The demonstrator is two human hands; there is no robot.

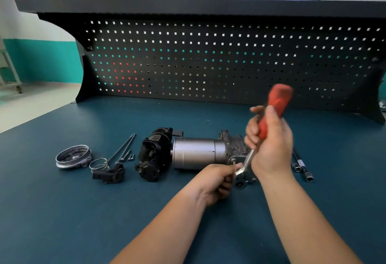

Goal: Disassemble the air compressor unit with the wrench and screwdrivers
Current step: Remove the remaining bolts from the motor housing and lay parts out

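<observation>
The air compressor unit [198, 153] lies on its side near the middle of the blue tabletop [62, 211], its silver cylinder in the centre, a black housing at its left end and a finned metal block at its right end. The right hand [269, 138] is closed around the red handle of a wrench [269, 117], whose steel shaft slants down to a head at the unit's near right corner; the handle's top is blurred. The left hand [217, 180] is pinched shut at that same corner, fingertips touching the wrench head beside a small bolt; what it grips I cannot tell. Left of the unit lie a black bracket [110, 173], a wire clip [98, 163], long bolts [123, 149] and a round metal cover [73, 156]. Right of the hands lie dark tool bits with sockets [302, 166]. A perforated back panel [208, 59] stands behind the tabletop.
</observation>
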